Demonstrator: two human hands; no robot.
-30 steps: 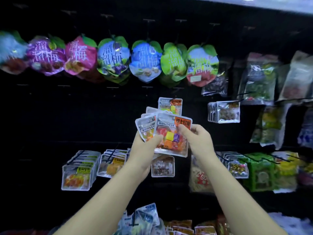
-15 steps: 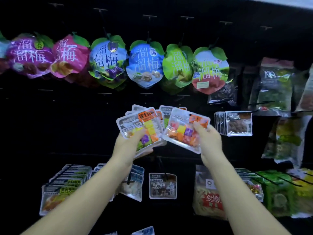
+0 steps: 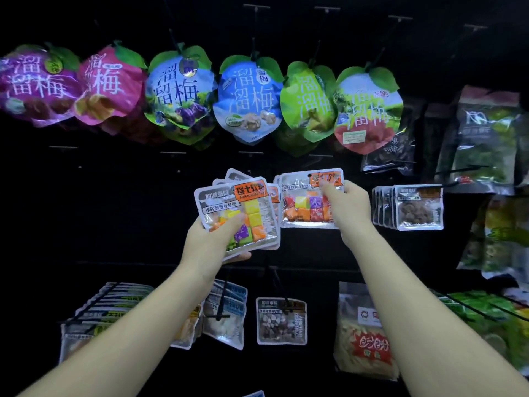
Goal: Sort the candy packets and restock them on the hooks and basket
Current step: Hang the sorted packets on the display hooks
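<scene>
Left hand [image 3: 210,242] grips a fanned stack of candy packets [image 3: 243,213]; right hand [image 3: 347,209] pinches a single candy packet [image 3: 303,203] just beside it, before the black pegboard [image 3: 114,196].

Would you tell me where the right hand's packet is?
Head view, centre-right: the right hand pinches the packet by its orange label, between the stack in the left hand and brown snack packets.

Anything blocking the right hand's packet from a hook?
Nothing visible. The right hand holds the mixed-candy packet up with its hang hole uncovered. A second packet shows behind its left side. Any hook there is hidden.
</scene>
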